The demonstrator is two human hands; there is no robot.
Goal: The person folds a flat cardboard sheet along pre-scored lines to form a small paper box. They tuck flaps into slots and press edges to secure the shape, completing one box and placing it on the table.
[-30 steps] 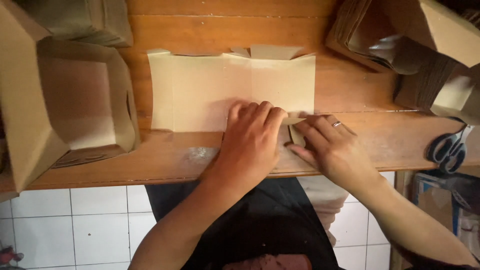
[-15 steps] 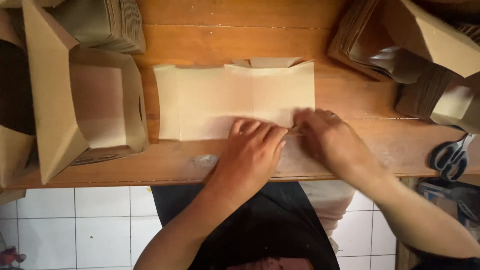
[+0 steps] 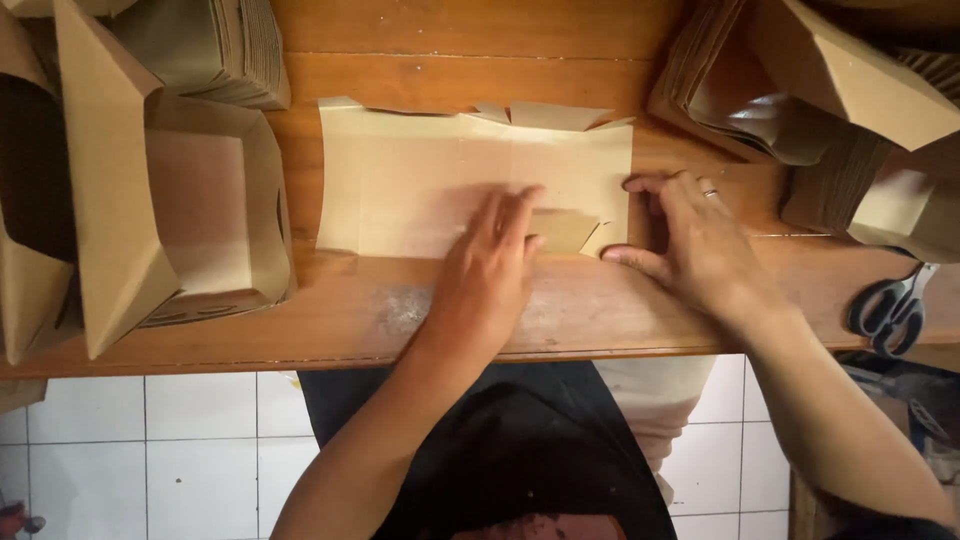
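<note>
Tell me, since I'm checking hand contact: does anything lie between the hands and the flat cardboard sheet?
Nothing visible does. The left hand lies flat on the cardboard sheet; the right hand touches its right edge.

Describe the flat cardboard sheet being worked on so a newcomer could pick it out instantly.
On the wooden bench, look at the middle, between the open folded box and the stacks at far right. The flat cardboard sheet lies under both hands, left hand pressing it. Alone among its neighbours it is unfolded, pale, with small flaps on top.

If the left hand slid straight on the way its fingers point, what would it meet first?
The left hand lies flat on the flattened cardboard blank, fingers pointing up-right. It would likely cross the blank to the small flaps at its far edge, then bare wooden table.
</note>
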